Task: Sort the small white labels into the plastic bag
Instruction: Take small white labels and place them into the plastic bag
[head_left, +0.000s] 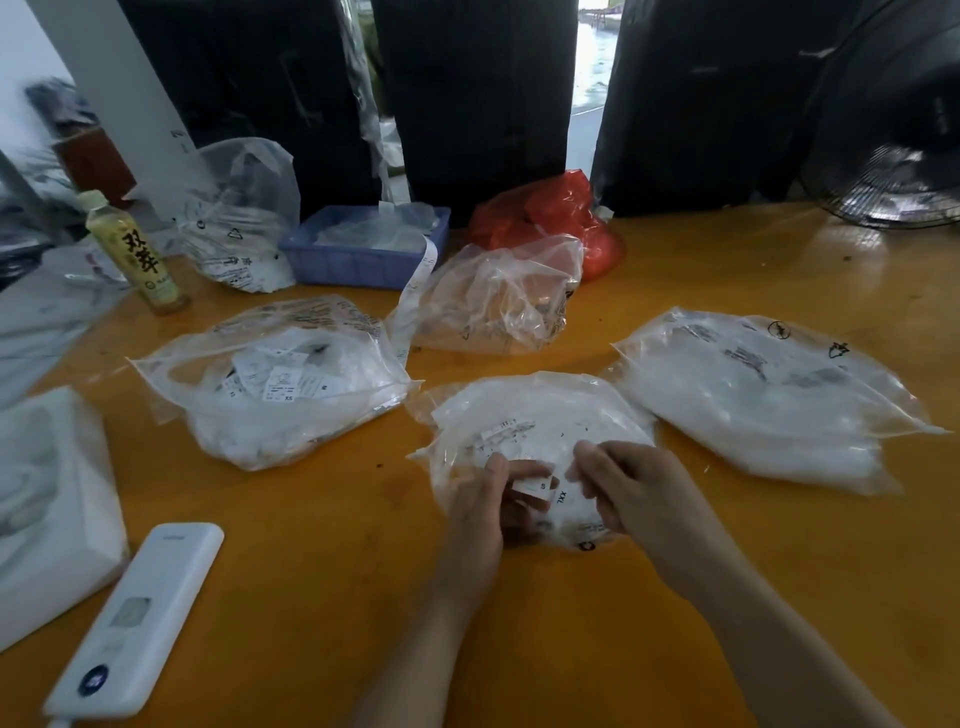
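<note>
Head view shows the left hand pinching a small stack of white labels over the near plastic bag on the tabletop, while the right hand, fingers curled, seems to grip the bag's film, probably to keep its mouth open.

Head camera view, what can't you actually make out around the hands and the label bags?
- Right hand: fingertips curl under, grip unclear.
- Labels in left hand: fingers hide the count.
- Middle plastic bag: print too small.
- Right bag: contents a white blur.
- White device: bottom edge cuts it off.
</note>
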